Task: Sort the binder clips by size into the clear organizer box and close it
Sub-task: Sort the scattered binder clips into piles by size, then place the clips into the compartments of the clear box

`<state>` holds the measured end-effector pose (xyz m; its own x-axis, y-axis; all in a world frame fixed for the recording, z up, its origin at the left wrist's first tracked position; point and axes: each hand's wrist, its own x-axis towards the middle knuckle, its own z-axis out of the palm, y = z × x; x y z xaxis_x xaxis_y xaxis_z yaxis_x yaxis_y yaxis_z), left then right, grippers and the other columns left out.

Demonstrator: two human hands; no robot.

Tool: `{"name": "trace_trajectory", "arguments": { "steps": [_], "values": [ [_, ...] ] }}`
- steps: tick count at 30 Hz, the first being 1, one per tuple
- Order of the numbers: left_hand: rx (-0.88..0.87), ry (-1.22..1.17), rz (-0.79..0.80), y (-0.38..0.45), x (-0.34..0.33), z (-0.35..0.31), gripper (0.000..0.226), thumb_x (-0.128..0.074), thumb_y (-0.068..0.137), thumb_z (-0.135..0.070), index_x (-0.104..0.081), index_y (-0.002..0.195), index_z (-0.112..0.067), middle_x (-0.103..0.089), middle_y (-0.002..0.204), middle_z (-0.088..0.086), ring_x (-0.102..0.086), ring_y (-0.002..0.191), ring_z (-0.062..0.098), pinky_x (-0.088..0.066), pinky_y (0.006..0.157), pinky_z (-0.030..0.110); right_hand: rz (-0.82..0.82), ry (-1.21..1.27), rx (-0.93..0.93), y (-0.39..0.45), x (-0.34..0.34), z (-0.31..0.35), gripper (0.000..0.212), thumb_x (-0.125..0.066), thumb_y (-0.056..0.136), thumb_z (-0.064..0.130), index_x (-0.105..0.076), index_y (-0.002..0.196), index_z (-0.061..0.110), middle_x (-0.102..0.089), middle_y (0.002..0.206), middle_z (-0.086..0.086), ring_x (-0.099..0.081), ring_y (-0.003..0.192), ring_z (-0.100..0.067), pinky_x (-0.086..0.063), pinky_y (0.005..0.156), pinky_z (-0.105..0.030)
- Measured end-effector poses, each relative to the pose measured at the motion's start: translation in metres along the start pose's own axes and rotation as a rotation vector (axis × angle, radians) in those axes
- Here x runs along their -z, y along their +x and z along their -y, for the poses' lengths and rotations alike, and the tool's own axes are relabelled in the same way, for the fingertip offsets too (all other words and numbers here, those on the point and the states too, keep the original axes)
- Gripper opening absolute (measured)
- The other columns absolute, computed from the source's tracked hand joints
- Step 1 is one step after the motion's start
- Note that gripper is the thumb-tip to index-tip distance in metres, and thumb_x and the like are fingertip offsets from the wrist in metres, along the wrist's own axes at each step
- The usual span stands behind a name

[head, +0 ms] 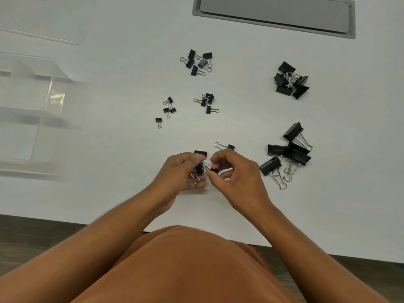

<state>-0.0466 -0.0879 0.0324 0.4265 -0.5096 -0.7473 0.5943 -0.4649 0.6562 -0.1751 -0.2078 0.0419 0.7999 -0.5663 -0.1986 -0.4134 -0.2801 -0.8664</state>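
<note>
Near table (131,193) edge, fingers (197,158) pinching clips (200,166)

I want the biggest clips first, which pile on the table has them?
The pile at the near right, right of the right hand; its clips are wider and longer-handled than any other pile's.

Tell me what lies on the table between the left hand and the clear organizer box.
Nothing: in the head view the white table is bare between the left hand and the clear organizer box.
</note>
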Motion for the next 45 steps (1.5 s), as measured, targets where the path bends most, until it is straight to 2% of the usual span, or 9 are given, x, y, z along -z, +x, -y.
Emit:
{"name": "trace_trajectory", "arguments": {
  "steps": [4, 8, 13, 16, 22, 32, 36, 41, 45],
  "values": [
    [0.077, -0.163, 0.015, 0.000, 0.002, 0.001, 0.028, -0.054, 0.108, -0.021, -0.073, 0.119, -0.003, -0.071, 0.122, 0.027, -0.073, 0.108, 0.042, -0.062, 0.092, 0.049, -0.179, -0.066, 0.122, 0.001, -0.013, 0.006, 0.013, -0.078, 0.091, 0.011, -0.071, 0.100, 0.017, -0.068, 0.094, 0.010, -0.068, 0.089, -0.010, -0.059, 0.075, -0.025],
    [0.109, -0.347, 0.095, -0.004, 0.001, -0.004, 0.044, -0.051, 0.109, -0.035, -0.072, 0.111, 0.003, -0.075, 0.109, 0.017, -0.075, 0.103, 0.033, -0.061, 0.092, 0.046, -0.068, -0.095, 0.192, -0.001, -0.026, 0.006, 0.020, -0.081, 0.090, 0.015, -0.071, 0.107, 0.016, -0.071, 0.100, 0.007, -0.067, 0.092, -0.006, -0.057, 0.081, -0.025],
    [0.056, -0.286, 0.015, 0.002, 0.006, -0.001, 0.022, -0.055, 0.106, -0.007, -0.071, 0.119, -0.003, -0.073, 0.116, 0.023, -0.075, 0.099, 0.030, -0.063, 0.085, 0.041, -0.074, 0.078, 0.091, -0.002, -0.025, 0.002, 0.012, -0.071, 0.098, 0.010, -0.073, 0.107, 0.016, -0.072, 0.101, 0.013, -0.070, 0.098, -0.007, -0.058, 0.085, -0.021],
    [0.037, -0.275, -0.040, 0.002, 0.010, -0.002, 0.022, -0.054, 0.106, -0.004, -0.072, 0.118, -0.007, -0.072, 0.105, 0.017, -0.076, 0.088, 0.030, -0.063, 0.079, 0.038, -0.142, -0.189, 0.182, 0.006, -0.017, -0.017, 0.023, -0.063, 0.097, -0.002, -0.070, 0.111, 0.014, -0.067, 0.108, 0.008, -0.063, 0.099, -0.010, -0.056, 0.083, -0.028],
    [0.043, -0.269, -0.043, 0.000, 0.016, -0.004, 0.029, -0.058, 0.100, 0.006, -0.068, 0.124, -0.008, -0.069, 0.122, 0.026, -0.076, 0.101, 0.038, -0.064, 0.082, 0.042, 0.126, -0.593, 0.246, 0.013, -0.015, -0.039, 0.041, -0.074, 0.088, 0.000, -0.067, 0.125, 0.015, -0.066, 0.123, 0.001, -0.056, 0.111, -0.027, -0.058, 0.082, -0.044],
    [0.042, -0.255, 0.003, -0.006, 0.029, -0.007, 0.040, -0.064, 0.092, 0.016, -0.065, 0.127, -0.004, -0.069, 0.126, 0.023, -0.076, 0.106, 0.034, -0.063, 0.090, 0.044, 0.108, -0.405, 0.085, 0.018, -0.012, -0.025, 0.034, -0.068, 0.089, 0.000, -0.069, 0.115, 0.022, -0.054, 0.093, 0.009, -0.057, 0.087, -0.014, -0.052, 0.075, -0.031],
    [0.053, -0.270, -0.002, -0.007, 0.036, -0.009, 0.039, -0.060, 0.094, 0.016, -0.065, 0.127, -0.003, -0.069, 0.126, 0.023, -0.076, 0.106, 0.034, -0.063, 0.090, 0.043, 0.014, -0.294, 0.132, 0.025, -0.013, -0.011, 0.039, -0.063, 0.096, 0.000, -0.066, 0.126, 0.024, -0.054, 0.115, 0.007, -0.058, 0.088, -0.007, -0.051, 0.078, -0.023],
    [0.071, -0.299, -0.007, -0.009, 0.047, -0.015, 0.041, -0.059, 0.092, 0.017, -0.065, 0.127, -0.004, -0.069, 0.124, 0.027, -0.076, 0.107, 0.034, -0.063, 0.088, 0.037, 0.034, -0.466, 0.169, 0.037, -0.040, -0.009, 0.052, -0.054, 0.095, -0.011, -0.063, 0.135, 0.020, -0.051, 0.144, -0.004, -0.062, 0.116, -0.025, -0.054, 0.090, -0.034],
    [0.049, -0.361, -0.007, -0.014, 0.059, -0.018, 0.043, -0.063, 0.090, 0.015, -0.065, 0.128, -0.006, -0.074, 0.115, 0.021, -0.075, 0.109, 0.033, -0.060, 0.092, 0.037, -0.106, -0.019, -0.061, 0.036, -0.047, 0.022, 0.037, -0.053, 0.101, -0.002, -0.068, 0.125, 0.021, -0.067, 0.121, 0.007, -0.066, 0.097, -0.005, -0.050, 0.082, -0.013]
  ]
}}
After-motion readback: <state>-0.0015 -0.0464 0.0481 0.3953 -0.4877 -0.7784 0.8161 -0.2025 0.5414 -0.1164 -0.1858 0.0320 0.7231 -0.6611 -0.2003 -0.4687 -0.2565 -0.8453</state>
